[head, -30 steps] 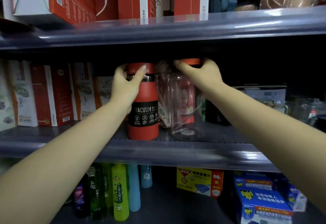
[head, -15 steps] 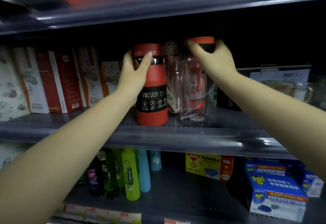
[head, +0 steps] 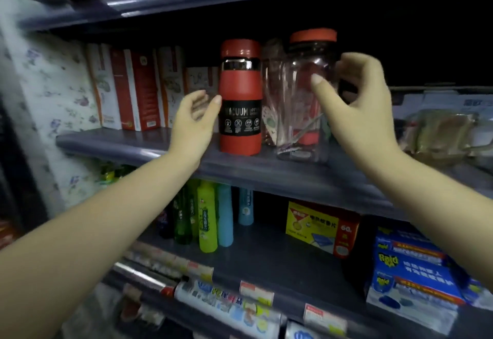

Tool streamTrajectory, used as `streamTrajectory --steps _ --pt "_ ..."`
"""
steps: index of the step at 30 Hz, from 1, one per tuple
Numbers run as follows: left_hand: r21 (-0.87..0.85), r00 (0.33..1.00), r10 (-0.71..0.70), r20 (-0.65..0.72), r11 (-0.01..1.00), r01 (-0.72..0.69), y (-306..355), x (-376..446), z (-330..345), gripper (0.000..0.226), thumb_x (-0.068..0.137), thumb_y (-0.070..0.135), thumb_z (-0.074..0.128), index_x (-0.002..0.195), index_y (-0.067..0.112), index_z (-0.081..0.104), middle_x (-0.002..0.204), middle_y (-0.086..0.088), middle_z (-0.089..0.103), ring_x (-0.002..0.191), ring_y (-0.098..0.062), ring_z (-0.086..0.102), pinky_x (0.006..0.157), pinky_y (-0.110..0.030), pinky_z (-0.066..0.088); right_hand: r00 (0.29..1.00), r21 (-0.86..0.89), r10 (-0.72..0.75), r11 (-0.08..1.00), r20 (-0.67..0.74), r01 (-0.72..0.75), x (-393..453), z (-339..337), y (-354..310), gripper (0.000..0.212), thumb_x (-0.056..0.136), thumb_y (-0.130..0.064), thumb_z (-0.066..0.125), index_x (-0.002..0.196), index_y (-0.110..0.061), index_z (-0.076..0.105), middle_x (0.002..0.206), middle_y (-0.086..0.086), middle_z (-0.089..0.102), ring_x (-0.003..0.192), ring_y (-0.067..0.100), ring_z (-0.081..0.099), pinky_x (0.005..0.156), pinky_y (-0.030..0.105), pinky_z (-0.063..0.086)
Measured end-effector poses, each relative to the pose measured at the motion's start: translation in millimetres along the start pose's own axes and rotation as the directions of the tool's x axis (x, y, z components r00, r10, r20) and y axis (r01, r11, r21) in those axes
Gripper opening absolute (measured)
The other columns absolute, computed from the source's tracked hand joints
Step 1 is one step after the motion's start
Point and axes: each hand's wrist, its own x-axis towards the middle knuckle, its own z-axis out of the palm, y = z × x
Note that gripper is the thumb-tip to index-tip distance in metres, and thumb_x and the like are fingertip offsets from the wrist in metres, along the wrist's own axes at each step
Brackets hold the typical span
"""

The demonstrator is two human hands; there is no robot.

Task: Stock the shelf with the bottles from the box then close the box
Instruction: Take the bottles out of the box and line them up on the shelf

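Two bottles stand upright near the front edge of the middle shelf [head: 149, 142]: a red vacuum bottle [head: 240, 98] on the left, a clear red-capped bottle [head: 306, 93] just right of it. The left hand [head: 196, 119] is loosely spread, thumb tip at the red bottle's left side. The right hand [head: 357, 98] is half-curled around the clear bottle, gripping nothing; contact cannot be confirmed. The box is out of view. Items behind the bottles are unclear.

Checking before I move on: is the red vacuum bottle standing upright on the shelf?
Yes, the red vacuum bottle stands upright on the shelf, its cap on top, beside the clear bottle.
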Motion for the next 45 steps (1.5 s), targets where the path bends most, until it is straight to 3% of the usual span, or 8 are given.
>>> streamTrajectory --steps 5,9,15,21,26,31,36,45 --pt "0.084 0.996 -0.010 -0.093 0.996 0.018 -25 -70 -40 0.024 0.094 0.030 0.058 0.115 0.019 0.055 0.107 0.006 0.062 0.094 0.002 0.060 0.089 -0.018 0.050 0.942 0.242 -0.097 0.970 0.321 0.017 -78 28 6 0.042 0.087 -0.035 0.063 0.124 -0.019 0.049 0.120 -0.006 0.057 0.114 0.004 0.054 0.096 0.027 0.047" --pt "0.145 0.984 -0.071 -0.165 0.985 0.095 -55 -147 -87 0.022 0.094 0.014 0.058 0.116 0.010 0.055 0.100 0.008 0.060 0.082 0.014 0.059 0.080 -0.010 0.047 0.834 0.398 -0.078 0.900 0.547 -0.177 -148 70 15 0.043 0.082 -0.043 0.061 0.120 -0.026 0.050 0.114 -0.005 0.061 0.111 0.008 0.058 0.095 0.036 0.050" --pt "0.288 0.916 -0.293 -0.274 0.884 0.369 -113 -278 -180 0.028 0.090 0.012 0.062 0.116 0.015 0.054 0.100 0.001 0.066 0.084 0.007 0.062 0.078 -0.013 0.050 0.646 0.479 -0.084 0.744 0.759 -0.466 -248 129 0 0.035 0.080 -0.046 0.057 0.113 -0.035 0.053 0.111 -0.007 0.063 0.104 0.005 0.061 0.088 0.023 0.050" --pt "0.286 0.706 -0.505 -0.496 0.673 0.683 -181 -420 -252 0.035 0.088 0.015 0.067 0.122 0.014 0.057 0.103 0.001 0.068 0.088 0.008 0.064 0.081 -0.011 0.051 0.386 0.345 -0.086 0.650 0.918 -0.677 -379 198 -20 0.027 0.093 -0.024 0.057 0.119 -0.019 0.057 0.115 -0.002 0.066 0.109 0.006 0.062 0.092 0.023 0.049" --pt "0.131 0.458 -0.654 -0.602 0.484 0.865 -245 -532 -291 0.040 0.091 0.022 0.064 0.129 0.017 0.054 0.119 -0.001 0.064 0.105 -0.013 0.063 0.083 -0.011 0.050 0.171 0.166 -0.048 0.585 0.984 -0.794 -509 238 -36 0.023 0.094 -0.019 0.054 0.113 -0.030 0.058 0.115 -0.006 0.066 0.111 0.004 0.060 0.093 0.018 0.046" --pt "0.109 0.337 -0.698 -0.632 0.351 0.930 -303 -617 -315 0.042 0.091 0.032 0.061 0.131 0.022 0.052 0.126 0.005 0.061 0.111 -0.011 0.060 0.094 -0.028 0.050 -0.008 -0.034 0.046 0.591 0.999 -0.806 -628 264 -26 0.023 0.092 -0.030 0.054 0.115 -0.033 0.058 0.115 -0.013 0.065 0.111 0.003 0.060 0.093 0.021 0.047" --pt "0.002 0.165 -0.728 -0.666 0.220 0.976 -361 -690 -318 0.037 0.086 0.047 0.059 0.119 0.029 0.058 0.115 0.009 0.067 0.103 -0.008 0.064 0.084 -0.017 0.050 -0.208 -0.255 0.148 0.587 0.967 -0.769 -719 279 17 0.027 0.095 -0.020 0.052 0.122 -0.023 0.056 0.117 -0.012 0.062 0.104 -0.003 0.060 0.085 0.011 0.049" --pt "-0.214 -0.067 -0.790 -0.609 0.082 0.973 -497 -806 -284 0.042 0.089 0.030 0.064 0.129 0.027 0.053 0.126 0.012 0.059 0.115 -0.006 0.056 0.092 -0.015 0.048 -0.385 -0.455 0.252 0.610 0.888 -0.649 -886 326 131 0.028 0.095 -0.017 0.052 0.121 -0.026 0.054 0.114 -0.017 0.061 0.100 -0.016 0.056 0.075 0.002 0.044"
